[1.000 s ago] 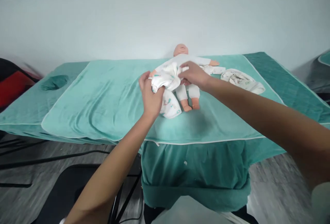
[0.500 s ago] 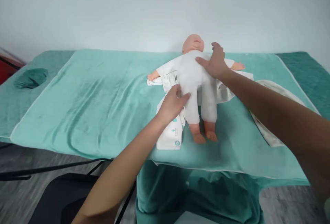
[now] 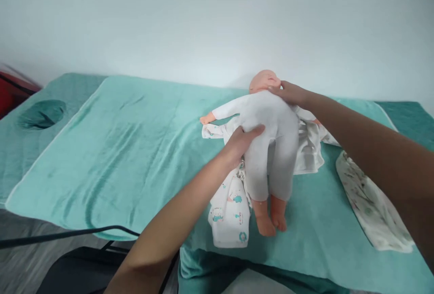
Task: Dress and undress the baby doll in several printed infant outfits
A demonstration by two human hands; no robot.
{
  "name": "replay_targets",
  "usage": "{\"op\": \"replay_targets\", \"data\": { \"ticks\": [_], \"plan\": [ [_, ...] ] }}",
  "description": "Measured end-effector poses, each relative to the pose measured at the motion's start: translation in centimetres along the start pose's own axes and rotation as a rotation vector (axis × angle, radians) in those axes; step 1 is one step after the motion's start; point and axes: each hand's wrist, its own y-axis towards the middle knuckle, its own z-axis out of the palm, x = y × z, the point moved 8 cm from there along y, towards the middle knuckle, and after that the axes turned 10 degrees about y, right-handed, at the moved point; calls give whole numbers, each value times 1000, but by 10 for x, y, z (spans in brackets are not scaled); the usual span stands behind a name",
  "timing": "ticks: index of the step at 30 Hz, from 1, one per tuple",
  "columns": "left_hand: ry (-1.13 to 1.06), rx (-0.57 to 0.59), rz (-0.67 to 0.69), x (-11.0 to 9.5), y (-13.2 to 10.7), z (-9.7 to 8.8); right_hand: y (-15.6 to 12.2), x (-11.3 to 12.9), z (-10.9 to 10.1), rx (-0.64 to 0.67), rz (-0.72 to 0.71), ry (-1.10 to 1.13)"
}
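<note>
A baby doll (image 3: 283, 122) in a white body suit lies face up on the green cover, its legs toward me. My left hand (image 3: 242, 144) grips its hip, thumb across the front and the fingers mostly hidden behind. At the head and neck, my right hand (image 3: 290, 93) is closed round the doll, thumb by the chin, with most fingers out of sight. Under and beside the doll is a white printed baby garment (image 3: 230, 226), spread out, one sleeve below the doll's outstretched arm. My right forearm hides the doll's other arm.
The green cover (image 3: 118, 149) lies over a padded table with a face hole (image 3: 42, 114) at the left end. A folded patterned cloth (image 3: 373, 206) rests at the right. Behind the table is a pale wall (image 3: 169, 27); a black chair (image 3: 81, 267) stands lower left.
My right hand has gone from the doll's chest to its head and neck. My left hand has closed on the hip. The doll's body has tilted, and the camera view has shifted.
</note>
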Motion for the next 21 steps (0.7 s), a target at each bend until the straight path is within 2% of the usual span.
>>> {"op": "replay_targets", "data": {
  "ticks": [2, 4, 7, 10, 13, 16, 18, 21],
  "plan": [
    [41, 1, 19, -23, -5, -21, 11, 15, 6, -3, 6, 13],
    [53, -7, 46, -46, -13, -48, 22, 37, 21, 16, -21, 71],
    [70, -52, 89, -76, -29, -96, 37, 77, 60, 87, -74, 172],
    [148, -130, 83, -92, -49, -150, 50, 120, 110, 163, -135, 229],
    [210, -211, 69, -96, -68, -204, 57, 162, 158, 196, -220, 248],
    [247, -255, 50, -90, -79, -250, 58, 198, 200, 225, -322, 238],
    [275, -285, 35, -82, -81, -275, 57, 214, 224, 253, -366, 230],
    [341, -352, 36, -71, -81, -301, 60, 223, 248, 246, -375, 195]
  ]
}}
